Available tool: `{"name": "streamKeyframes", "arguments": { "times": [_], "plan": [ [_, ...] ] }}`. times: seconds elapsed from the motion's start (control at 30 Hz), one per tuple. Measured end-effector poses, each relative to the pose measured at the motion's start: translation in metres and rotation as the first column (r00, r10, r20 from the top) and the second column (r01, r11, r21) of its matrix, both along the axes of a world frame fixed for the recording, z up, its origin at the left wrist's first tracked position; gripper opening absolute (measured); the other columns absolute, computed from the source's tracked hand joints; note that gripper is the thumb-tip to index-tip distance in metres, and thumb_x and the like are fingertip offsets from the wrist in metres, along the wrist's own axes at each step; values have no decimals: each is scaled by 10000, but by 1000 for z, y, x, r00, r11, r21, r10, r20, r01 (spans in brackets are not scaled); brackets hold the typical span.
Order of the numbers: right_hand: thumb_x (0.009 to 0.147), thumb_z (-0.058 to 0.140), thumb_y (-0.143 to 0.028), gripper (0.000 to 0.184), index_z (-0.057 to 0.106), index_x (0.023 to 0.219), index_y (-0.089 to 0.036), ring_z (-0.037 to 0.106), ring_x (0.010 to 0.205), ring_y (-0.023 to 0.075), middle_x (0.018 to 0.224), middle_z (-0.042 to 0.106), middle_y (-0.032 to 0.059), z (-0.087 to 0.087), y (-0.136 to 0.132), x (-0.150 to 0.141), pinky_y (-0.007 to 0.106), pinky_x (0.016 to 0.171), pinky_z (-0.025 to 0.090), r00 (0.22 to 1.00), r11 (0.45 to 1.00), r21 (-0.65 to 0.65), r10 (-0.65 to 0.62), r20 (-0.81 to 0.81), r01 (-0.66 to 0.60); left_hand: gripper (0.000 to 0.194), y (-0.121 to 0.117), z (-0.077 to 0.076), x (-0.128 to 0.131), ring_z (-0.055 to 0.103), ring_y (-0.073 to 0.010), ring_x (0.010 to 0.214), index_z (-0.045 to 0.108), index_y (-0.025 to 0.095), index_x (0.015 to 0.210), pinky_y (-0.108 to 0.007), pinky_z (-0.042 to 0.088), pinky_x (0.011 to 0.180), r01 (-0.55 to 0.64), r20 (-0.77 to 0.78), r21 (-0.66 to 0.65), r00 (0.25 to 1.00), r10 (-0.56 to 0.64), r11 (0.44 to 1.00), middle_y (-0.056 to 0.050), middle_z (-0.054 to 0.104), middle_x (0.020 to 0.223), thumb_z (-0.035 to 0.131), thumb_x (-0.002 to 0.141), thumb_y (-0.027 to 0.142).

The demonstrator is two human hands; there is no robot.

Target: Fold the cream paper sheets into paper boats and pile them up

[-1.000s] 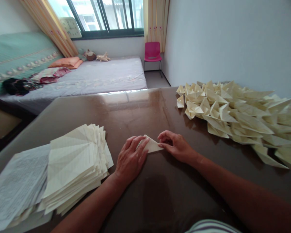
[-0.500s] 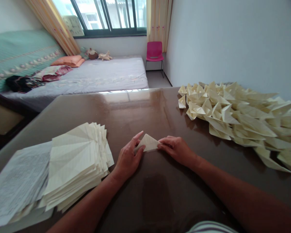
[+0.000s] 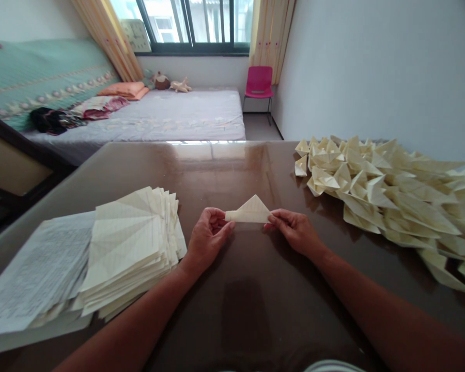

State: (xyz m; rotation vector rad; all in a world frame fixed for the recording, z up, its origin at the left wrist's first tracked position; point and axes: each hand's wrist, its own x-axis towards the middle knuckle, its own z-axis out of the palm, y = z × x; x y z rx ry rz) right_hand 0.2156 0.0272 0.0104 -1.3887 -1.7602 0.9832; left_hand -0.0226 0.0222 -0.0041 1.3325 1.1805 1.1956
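A small folded paper, cream and faintly lined, is held between my two hands over the brown table. Its upper part forms a triangle, and a straight band runs along its lower edge. My left hand pinches the band's left end between thumb and fingers. At the opposite corner, my right hand grips the paper with thumb and forefinger; the other fingers are curled. To the left lies a stack of creased cream sheets. Many folded paper boats are heaped on the right.
A pile of printed sheets lies at the far left, beside the cream stack. The glossy brown table reaches toward a bed. A pink chair stands by the window, and a white wall borders the right side.
The folded paper has been raised and shifted slightly away from me. My left fingers, earlier stretched along it, are now curled at its end, and a band shows at its left. The view has turned slightly left.
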Motion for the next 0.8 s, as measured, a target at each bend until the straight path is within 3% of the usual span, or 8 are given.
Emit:
{"name": "streamKeyframes", "arguments": {
  "times": [0.2, 0.47, 0.57, 0.7, 0.8],
  "plan": [
    [899, 514, -421, 280, 689, 899, -203, 662, 754, 180, 797, 739, 6, -1, 0, 0, 245, 687, 452, 1000, 1000, 16, -16, -5, 16, 193, -4, 4, 1, 633, -134, 899, 501, 178, 844, -237, 514, 769, -7, 47, 92, 999, 2, 996, -52, 664, 1084, 668, 802, 267],
    [900, 514, -413, 270, 686, 883, -206, 650, 716, 170, 774, 735, 4, -2, 1, 2, 241, 665, 447, 999, 998, 40, -39, 22, 38, 111, -5, 4, 0, 631, -166, 977, 600, 171, 845, -247, 528, 793, -20, -34, 138, 999, 24, 990, -59, 650, 1155, 640, 823, 271],
    [898, 519, -406, 262, 684, 879, -204, 648, 708, 165, 770, 736, 3, 0, 0, 1, 233, 653, 442, 999, 998, 40, -42, 35, 40, 164, -5, 7, -2, 635, -166, 923, 620, 164, 856, -259, 547, 777, -13, -35, 113, 999, 17, 993, -51, 672, 1083, 607, 850, 327],
    [902, 516, -390, 257, 686, 863, -201, 630, 670, 143, 754, 729, -5, 0, -1, 0, 219, 623, 424, 999, 1000, 29, -6, 44, 5, 286, -4, 10, -4, 625, -149, 754, 659, 150, 840, -266, 576, 684, -3, -64, 23, 998, 4, 1000, -19, 672, 834, 568, 866, 420],
    [908, 507, -379, 259, 686, 849, -202, 606, 645, 130, 751, 724, -11, -1, -2, -1, 217, 610, 407, 998, 999, 40, 21, 67, -24, 292, -2, 8, -4, 621, -139, 715, 649, 141, 813, -255, 571, 634, 15, -44, -50, 999, -18, 999, -29, 681, 870, 643, 807, 433]
  ]
}}
